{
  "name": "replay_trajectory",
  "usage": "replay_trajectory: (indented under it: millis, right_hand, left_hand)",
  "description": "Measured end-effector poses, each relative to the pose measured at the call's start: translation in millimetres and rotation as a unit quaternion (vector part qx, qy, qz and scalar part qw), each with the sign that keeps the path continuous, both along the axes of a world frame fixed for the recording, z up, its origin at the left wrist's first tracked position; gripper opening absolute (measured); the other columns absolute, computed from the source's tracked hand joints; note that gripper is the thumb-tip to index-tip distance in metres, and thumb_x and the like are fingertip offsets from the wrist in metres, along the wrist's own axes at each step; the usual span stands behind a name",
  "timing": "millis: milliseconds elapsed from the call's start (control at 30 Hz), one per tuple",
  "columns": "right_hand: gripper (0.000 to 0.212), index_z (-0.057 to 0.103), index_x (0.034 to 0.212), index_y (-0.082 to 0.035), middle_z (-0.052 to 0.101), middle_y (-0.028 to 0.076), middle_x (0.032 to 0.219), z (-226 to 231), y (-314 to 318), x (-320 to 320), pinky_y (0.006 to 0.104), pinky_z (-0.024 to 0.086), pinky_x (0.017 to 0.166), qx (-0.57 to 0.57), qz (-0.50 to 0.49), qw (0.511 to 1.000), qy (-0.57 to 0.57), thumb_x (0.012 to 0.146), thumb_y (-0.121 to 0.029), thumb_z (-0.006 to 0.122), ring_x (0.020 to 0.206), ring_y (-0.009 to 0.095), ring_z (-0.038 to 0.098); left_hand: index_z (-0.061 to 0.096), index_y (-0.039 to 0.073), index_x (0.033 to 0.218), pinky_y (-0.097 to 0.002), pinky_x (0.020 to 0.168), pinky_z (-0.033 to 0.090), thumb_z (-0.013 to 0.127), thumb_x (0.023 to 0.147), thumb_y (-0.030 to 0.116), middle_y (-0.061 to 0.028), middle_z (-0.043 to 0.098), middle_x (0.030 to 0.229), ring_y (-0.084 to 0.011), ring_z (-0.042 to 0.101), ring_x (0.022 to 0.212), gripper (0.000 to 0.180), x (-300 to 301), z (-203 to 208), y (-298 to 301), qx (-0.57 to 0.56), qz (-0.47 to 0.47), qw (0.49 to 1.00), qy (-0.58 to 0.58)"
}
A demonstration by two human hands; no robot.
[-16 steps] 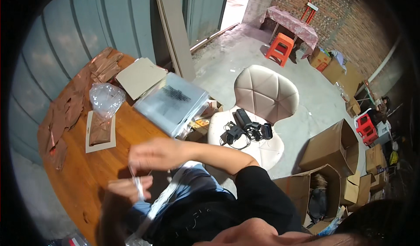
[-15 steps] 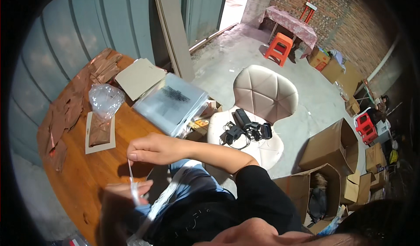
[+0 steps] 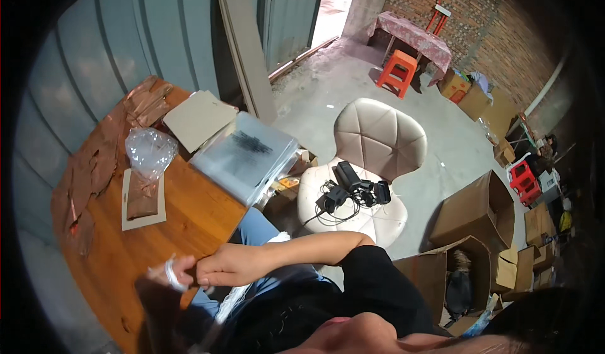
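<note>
White string (image 3: 171,274) is wound around the fingers of my left hand (image 3: 183,268), over the table's near edge. That hand is shadowed and partly blurred, its fingers bent. Close beside it on the right, my right hand (image 3: 230,264) is closed, thumb against the fingers; any strand in its pinch is hidden. A bundle of white strands (image 3: 234,298) lies across my lap on blue trousers.
The wooden table (image 3: 120,266) carries brown film (image 3: 85,171), a clear plastic bag (image 3: 151,151), a card with a brown packet (image 3: 144,196), grey board (image 3: 198,119) and stacked clear sleeves (image 3: 246,155). A chair (image 3: 378,133) holds black adapters (image 3: 346,176). Cardboard boxes (image 3: 469,206) stand right.
My right hand has moved down toward my left hand. The taut strand between them no longer shows; white string now loops around my left fingers.
</note>
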State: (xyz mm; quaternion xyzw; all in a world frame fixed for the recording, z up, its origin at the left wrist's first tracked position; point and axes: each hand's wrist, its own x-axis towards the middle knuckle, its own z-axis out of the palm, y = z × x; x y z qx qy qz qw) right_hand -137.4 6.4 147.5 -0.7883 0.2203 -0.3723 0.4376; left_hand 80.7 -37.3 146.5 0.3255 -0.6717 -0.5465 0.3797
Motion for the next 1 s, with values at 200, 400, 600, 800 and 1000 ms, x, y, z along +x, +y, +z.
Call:
replay_trajectory:
  millis: [200, 400, 600, 800, 1000]
  right_hand:
    - [0.016, 0.058, 0.091, -0.005, 0.061, 0.009, 0.083, -26.2, 5.4, -17.2, 0.0307, 0.046, 0.065, 0.097, -0.064, 0.991, 0.07, 0.093, -0.018, 0.049, 0.072, 0.022, 0.06]
    - [0.018, 0.062, 0.092, -0.002, 0.062, 0.009, 0.076, -56.3, 19.5, -26.8, 0.028, 0.045, 0.063, 0.145, -0.053, 0.976, 0.152, 0.091, -0.018, 0.054, 0.069, 0.016, 0.059]
    - [0.014, 0.062, 0.091, -0.001, 0.06, 0.01, 0.072, -48.9, 17.1, -15.0, 0.0283, 0.044, 0.06, 0.173, -0.067, 0.967, 0.174, 0.087, -0.014, 0.059, 0.064, 0.017, 0.057]
    - [0.01, 0.061, 0.088, -0.003, 0.054, 0.015, 0.078, -40.8, -32.6, 29.7, 0.0376, 0.046, 0.063, -0.203, -0.118, 0.961, 0.143, 0.079, -0.008, 0.063, 0.073, 0.032, 0.055]
    - [0.015, 0.063, 0.093, -0.009, 0.055, 0.012, 0.084, -67.0, -131.3, 102.0, 0.0388, 0.048, 0.067, -0.265, -0.19, 0.931, 0.164, 0.078, -0.014, 0.063, 0.079, 0.031, 0.056]
  left_hand:
    - [0.064, 0.002, 0.091, -0.0308, 0.055, 0.045, 0.06, 0.078, 0.003, -0.0079, 0.057, 0.065, -0.0173, 0.057, 0.059, 0.013, 8.2, 40.6, -42.3, -0.427, 0.084, 0.834, -0.338]
    - [0.059, 0.003, 0.08, -0.0449, 0.071, 0.047, 0.05, 0.084, 0.019, -0.0177, 0.061, 0.085, -0.0362, 0.059, 0.083, 0.018, 74.2, -15.6, -98.6, -0.278, 0.106, 0.787, -0.54]
    - [0.063, 0.002, 0.081, -0.0395, 0.072, 0.051, 0.051, 0.079, 0.009, -0.0145, 0.063, 0.093, -0.0303, 0.062, 0.087, 0.014, 76.4, -17.8, -98.4, -0.255, -0.015, 0.665, -0.702]
    - [0.064, 0.005, 0.079, -0.0345, 0.067, 0.051, 0.053, 0.075, 0.008, -0.0102, 0.063, 0.081, -0.0257, 0.063, 0.08, 0.012, 78.7, -26.7, -95.7, -0.392, -0.064, 0.615, -0.682]
    - [0.061, 0.009, 0.073, -0.0294, 0.062, 0.047, 0.056, 0.071, 0.012, -0.0059, 0.058, 0.071, -0.0197, 0.06, 0.073, 0.006, 89.3, -43.9, -92.7, -0.513, -0.001, 0.596, -0.618]
